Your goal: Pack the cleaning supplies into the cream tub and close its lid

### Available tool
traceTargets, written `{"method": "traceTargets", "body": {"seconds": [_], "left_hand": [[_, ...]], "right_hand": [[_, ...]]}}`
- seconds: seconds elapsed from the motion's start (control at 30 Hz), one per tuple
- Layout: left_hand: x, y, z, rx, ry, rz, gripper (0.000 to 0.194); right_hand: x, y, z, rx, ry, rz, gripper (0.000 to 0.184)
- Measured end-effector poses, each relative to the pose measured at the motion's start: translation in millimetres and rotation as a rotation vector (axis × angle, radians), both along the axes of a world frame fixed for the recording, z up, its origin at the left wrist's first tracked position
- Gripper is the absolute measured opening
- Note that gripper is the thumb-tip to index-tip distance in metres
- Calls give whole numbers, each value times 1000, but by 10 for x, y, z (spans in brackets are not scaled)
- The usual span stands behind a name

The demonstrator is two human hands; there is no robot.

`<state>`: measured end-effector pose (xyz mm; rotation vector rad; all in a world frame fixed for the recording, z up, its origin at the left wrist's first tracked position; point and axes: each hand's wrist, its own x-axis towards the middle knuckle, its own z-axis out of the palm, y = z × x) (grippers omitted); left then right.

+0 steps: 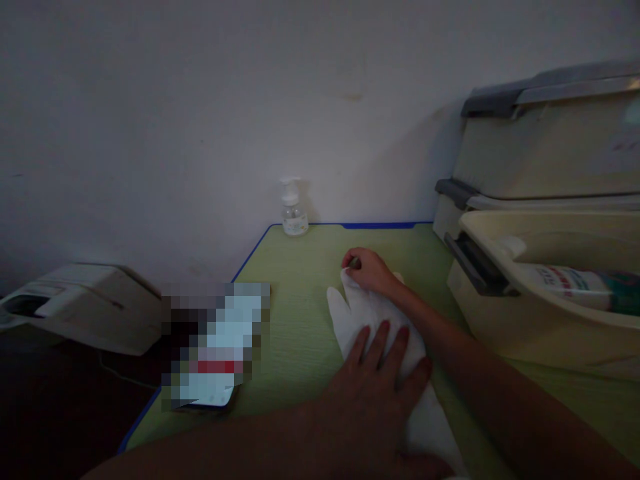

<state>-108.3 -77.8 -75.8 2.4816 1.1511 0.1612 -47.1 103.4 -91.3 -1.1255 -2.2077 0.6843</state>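
Observation:
A white glove (341, 319) lies flat on the green tabletop (295, 320), its finger ends pointing away from me. My left hand (377, 400) rests palm down across the lower part of it, fingers spread and pressing on the fabric. At the far end, my right hand (371, 270) is closed, with thumb and index finger pinching the tip of one glove finger. Some of the other glove fingers are hidden behind my right hand and wrist.
Left of the glove lies a lit phone (235, 333), partly pixelated. A pump bottle (295, 217) stands at the back edge by the wall. On the right are an open beige bin (480, 313) holding a tube-like container (575, 288) and stacked lidded boxes (540, 147). A white appliance (100, 307) sits far left.

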Motion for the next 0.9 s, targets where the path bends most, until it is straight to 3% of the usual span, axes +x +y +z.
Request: {"method": "traceTargets", "body": {"seconds": [0.3, 0.9], "left_hand": [[-16, 16, 0, 16, 9, -11, 84], [8, 8, 31, -24, 16, 7, 84]], "right_hand": [[31, 35, -19, -17, 83, 43, 13], [-6, 28, -44, 27, 120, -48, 10]]}}
